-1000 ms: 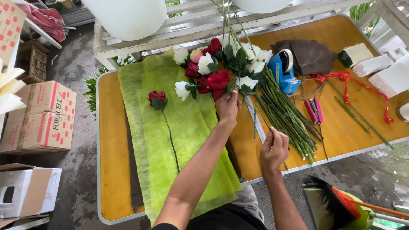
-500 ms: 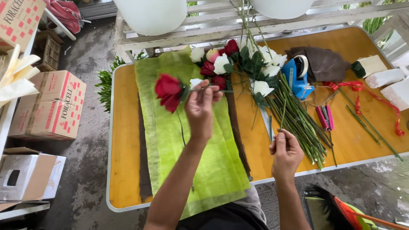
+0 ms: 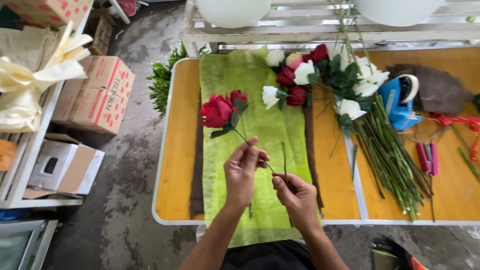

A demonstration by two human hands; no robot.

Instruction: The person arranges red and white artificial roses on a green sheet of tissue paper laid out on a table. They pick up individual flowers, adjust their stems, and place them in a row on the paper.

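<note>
My left hand [image 3: 243,170] holds a red rose [image 3: 217,111] by its thin stem, the bloom tilted up to the left over the green wrapping sheet [image 3: 260,145]. A second, smaller red rose [image 3: 238,96] lies on the sheet just behind it. My right hand [image 3: 296,196] pinches the lower end of the stem, close beside the left hand. A bunch of white and red roses [image 3: 325,80] lies across the orange table [image 3: 177,165], with its long green stems [image 3: 395,160] pointing toward the front right.
A blue tape dispenser [image 3: 399,102] and pink-handled cutters [image 3: 427,157] lie right of the stems, with red ribbon [image 3: 457,121] beyond. Cardboard boxes [image 3: 97,95] and shelving stand on the left. Green foliage [image 3: 162,82] sits by the table's far left corner.
My left hand has drawn the red rose back toward me over the green sheet. My right hand left the stem bunch and came in to pinch the rose's stem.
</note>
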